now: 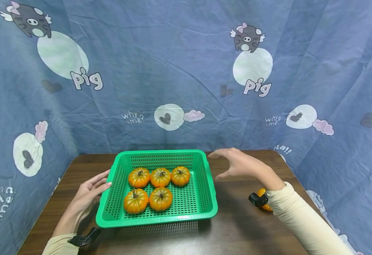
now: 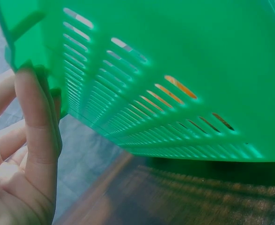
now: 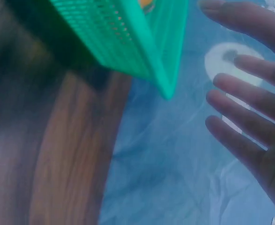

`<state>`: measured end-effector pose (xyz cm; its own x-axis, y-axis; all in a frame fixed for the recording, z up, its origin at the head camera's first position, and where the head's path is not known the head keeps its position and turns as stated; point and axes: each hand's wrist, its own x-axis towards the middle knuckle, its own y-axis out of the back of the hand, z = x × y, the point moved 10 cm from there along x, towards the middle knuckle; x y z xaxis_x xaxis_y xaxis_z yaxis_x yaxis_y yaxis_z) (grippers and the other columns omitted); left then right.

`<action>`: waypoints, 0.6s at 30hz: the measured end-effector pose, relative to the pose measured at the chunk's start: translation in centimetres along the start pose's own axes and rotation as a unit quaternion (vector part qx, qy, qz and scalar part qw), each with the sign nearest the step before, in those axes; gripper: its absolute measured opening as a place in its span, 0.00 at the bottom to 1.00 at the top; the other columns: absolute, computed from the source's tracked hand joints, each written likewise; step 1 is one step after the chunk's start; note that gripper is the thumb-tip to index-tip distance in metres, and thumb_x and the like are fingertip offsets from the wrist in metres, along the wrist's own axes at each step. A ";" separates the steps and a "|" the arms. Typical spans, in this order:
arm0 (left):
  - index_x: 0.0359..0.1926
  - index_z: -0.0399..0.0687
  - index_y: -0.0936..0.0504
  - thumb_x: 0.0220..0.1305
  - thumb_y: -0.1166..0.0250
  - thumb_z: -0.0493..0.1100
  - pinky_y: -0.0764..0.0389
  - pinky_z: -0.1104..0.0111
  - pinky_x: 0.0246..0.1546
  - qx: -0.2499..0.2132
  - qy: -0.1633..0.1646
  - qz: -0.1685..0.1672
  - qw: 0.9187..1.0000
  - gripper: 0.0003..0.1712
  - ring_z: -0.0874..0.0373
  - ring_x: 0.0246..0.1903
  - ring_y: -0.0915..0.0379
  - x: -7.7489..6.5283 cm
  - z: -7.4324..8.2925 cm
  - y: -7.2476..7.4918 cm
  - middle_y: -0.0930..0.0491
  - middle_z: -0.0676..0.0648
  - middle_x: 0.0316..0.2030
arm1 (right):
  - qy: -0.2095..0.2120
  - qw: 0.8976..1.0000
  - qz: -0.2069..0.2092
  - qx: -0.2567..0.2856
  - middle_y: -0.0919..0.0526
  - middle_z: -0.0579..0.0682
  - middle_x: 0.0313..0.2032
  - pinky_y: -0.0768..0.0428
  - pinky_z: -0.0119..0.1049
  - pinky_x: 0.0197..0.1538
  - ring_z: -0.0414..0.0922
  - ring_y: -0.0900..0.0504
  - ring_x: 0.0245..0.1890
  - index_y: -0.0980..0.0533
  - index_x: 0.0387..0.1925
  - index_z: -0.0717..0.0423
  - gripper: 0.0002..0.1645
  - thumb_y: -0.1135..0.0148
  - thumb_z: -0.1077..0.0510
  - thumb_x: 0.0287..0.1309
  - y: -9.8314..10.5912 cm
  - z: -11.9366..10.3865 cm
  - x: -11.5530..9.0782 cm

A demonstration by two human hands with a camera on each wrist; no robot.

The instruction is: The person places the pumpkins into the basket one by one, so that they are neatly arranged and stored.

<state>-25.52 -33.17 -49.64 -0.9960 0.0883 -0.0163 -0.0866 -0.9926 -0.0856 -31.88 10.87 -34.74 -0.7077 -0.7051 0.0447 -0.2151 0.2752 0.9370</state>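
A green slotted plastic basket (image 1: 186, 202) is at the middle of the table with several small orange pumpkins (image 1: 161, 199) inside, set in two rows. My left hand (image 1: 88, 193) is at its left rim, thumb and fingertips against the edge with fingers fairly straight. The left wrist view has these fingers (image 2: 36, 117) beside the basket's slotted wall (image 2: 114, 84). Off the right rim, apart from it, my right hand (image 1: 238, 163) has thumb and fingers spread and holds nothing. The right wrist view confirms its spread fingers (image 3: 249, 98) near a basket corner (image 3: 163, 79).
Another orange pumpkin (image 1: 265, 205) lies on the brown wooden table (image 1: 237, 230), partly hidden by the right wrist and its black camera (image 1: 257, 199). A blue cloth (image 1: 186, 78) with pig prints hangs behind the table and along both sides.
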 end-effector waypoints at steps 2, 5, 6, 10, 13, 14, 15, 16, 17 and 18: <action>0.76 0.53 0.33 0.76 0.39 0.36 0.08 0.63 0.38 0.002 0.001 0.001 1.000 0.31 0.62 0.40 0.12 -0.1 0.0 0.1 0.15 0.58 0.45 | -0.005 1.000 0.010 0.002 0.17 0.45 0.62 0.21 0.52 0.68 0.48 0.20 0.64 0.23 0.65 0.48 0.42 0.17 0.46 0.48 0.1 0.8 -0.8; 0.76 0.53 0.33 0.76 0.39 0.36 0.08 0.63 0.38 0.004 0.003 0.002 1.000 0.31 0.62 0.41 0.12 -0.1 -0.1 0.2 0.15 0.58 0.45 | -0.002 1.000 0.020 0.001 0.17 0.48 0.62 0.19 0.53 0.65 0.50 0.18 0.62 0.23 0.65 0.49 0.43 0.17 0.44 0.48 0.0 1.8 -2.1; 0.76 0.53 0.33 0.76 0.39 0.36 0.08 0.63 0.38 0.005 0.004 0.003 1.000 0.31 0.62 0.40 0.12 -0.1 -0.1 0.2 0.15 0.59 0.45 | -0.004 1.000 0.022 0.004 0.17 0.48 0.62 0.18 0.53 0.64 0.50 0.17 0.61 0.23 0.65 0.49 0.44 0.17 0.44 0.47 -0.1 2.2 -2.5; 0.76 0.52 0.33 0.76 0.39 0.36 0.08 0.62 0.38 0.009 0.003 0.004 1.000 0.31 0.62 0.40 0.12 -0.1 0.0 0.1 0.15 0.59 0.45 | -0.021 0.999 0.034 0.025 0.16 0.49 0.62 0.17 0.55 0.62 0.53 0.17 0.60 0.23 0.65 0.49 0.44 0.16 0.44 0.46 -0.3 3.8 -4.4; 0.76 0.52 0.33 0.76 0.39 0.36 0.08 0.63 0.38 0.007 0.002 0.003 1.000 0.32 0.63 0.40 0.13 -0.1 0.0 0.1 0.15 0.59 0.45 | -0.031 0.997 0.050 0.042 0.16 0.50 0.61 0.16 0.55 0.61 0.54 0.16 0.59 0.23 0.64 0.51 0.43 0.16 0.45 0.47 -0.5 5.0 -5.9; 0.76 0.52 0.33 0.76 0.39 0.36 0.08 0.64 0.38 0.005 0.002 0.004 1.000 0.32 0.63 0.40 0.13 -0.1 -0.1 0.1 0.15 0.59 0.45 | -0.036 0.997 0.056 0.047 0.16 0.51 0.61 0.16 0.55 0.60 0.54 0.16 0.59 0.23 0.64 0.51 0.43 0.16 0.45 0.46 -0.6 5.5 -6.5; 0.76 0.52 0.33 0.76 0.39 0.36 0.08 0.64 0.38 0.003 0.002 0.003 1.000 0.32 0.63 0.40 0.13 -0.1 -0.1 0.1 0.15 0.59 0.45 | -0.041 0.996 0.062 0.047 0.16 0.51 0.60 0.15 0.55 0.60 0.54 0.16 0.58 0.22 0.64 0.51 0.43 0.16 0.45 0.47 -0.7 6.0 -7.0; 0.76 0.52 0.33 0.76 0.39 0.36 0.08 0.64 0.37 0.002 0.002 0.003 1.000 0.32 0.63 0.40 0.13 -0.1 -0.1 0.1 0.15 0.59 0.45 | -0.044 0.996 0.068 0.049 0.15 0.52 0.60 0.15 0.55 0.59 0.55 0.16 0.58 0.22 0.64 0.51 0.43 0.16 0.45 0.47 -0.7 6.4 -7.5; 0.76 0.52 0.33 0.76 0.39 0.36 0.08 0.64 0.37 0.002 0.002 0.004 1.000 0.32 0.63 0.40 0.13 -0.1 -0.1 0.1 0.15 0.59 0.45 | -0.049 0.995 0.072 0.051 0.15 0.53 0.60 0.15 0.55 0.59 0.56 0.16 0.58 0.23 0.64 0.52 0.43 0.16 0.45 0.47 -0.8 6.9 -8.0; 0.76 0.51 0.33 0.76 0.39 0.36 0.08 0.64 0.37 0.004 0.002 0.005 1.000 0.32 0.63 0.40 0.13 -0.1 -0.1 0.2 0.15 0.59 0.45 | -0.057 0.994 0.077 0.054 0.15 0.53 0.59 0.15 0.55 0.59 0.56 0.16 0.58 0.23 0.63 0.51 0.43 0.16 0.44 0.47 -0.9 7.4 -8.5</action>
<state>-25.47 -33.33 -49.75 -0.9967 0.0787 -0.0214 -0.0768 -0.9940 -0.0774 -30.62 21.43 -38.56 -0.8078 -0.5729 0.1387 -0.1653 0.4460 0.8796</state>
